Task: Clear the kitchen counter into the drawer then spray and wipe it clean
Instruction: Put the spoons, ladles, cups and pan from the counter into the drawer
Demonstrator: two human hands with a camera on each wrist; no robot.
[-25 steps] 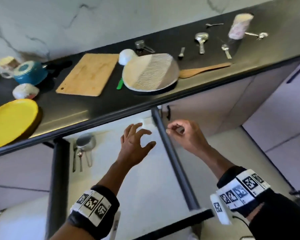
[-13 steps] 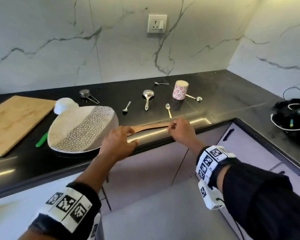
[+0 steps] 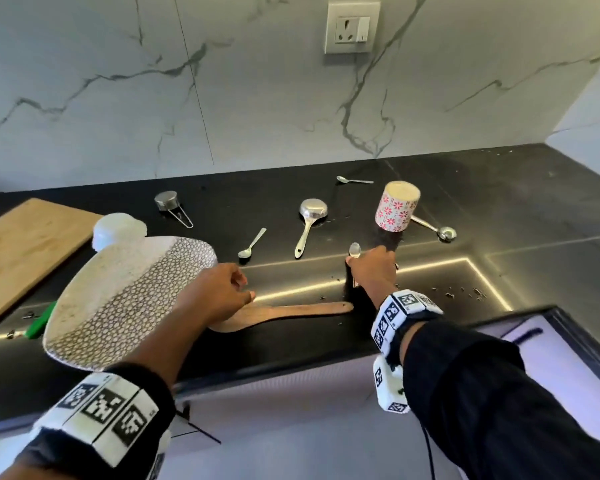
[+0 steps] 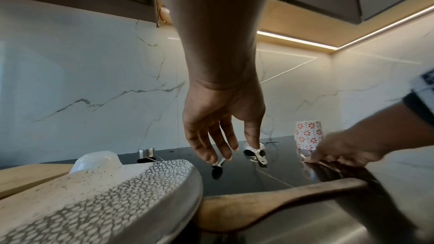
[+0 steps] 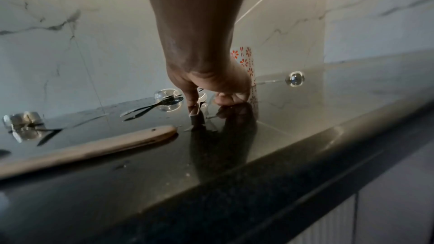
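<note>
On the black counter (image 3: 516,220) my right hand (image 3: 355,270) reaches down and pinches the handle of a small steel spoon (image 3: 354,250); the right wrist view shows the fingertips (image 5: 193,106) closed on that spoon (image 5: 202,97). My left hand (image 3: 246,289) hovers with relaxed fingers over the blade of a wooden spatula (image 3: 284,315) and holds nothing. In the left wrist view its fingers (image 4: 211,147) hang loose above the counter. An upturned dotted plate (image 3: 125,299) lies left of the left hand.
A floral cup (image 3: 395,206), a steel ladle (image 3: 309,220), a teaspoon (image 3: 252,244), a measuring spoon (image 3: 437,228), a far spoon (image 3: 354,181), a measuring cup (image 3: 167,200), a white bowl (image 3: 118,228) and a cutting board (image 3: 25,247) lie about. Crumbs (image 3: 465,292) dot the right.
Both hands rose from the open drawer to the counter. The right hand came down onto the small spoon; the left moved over the spatula.
</note>
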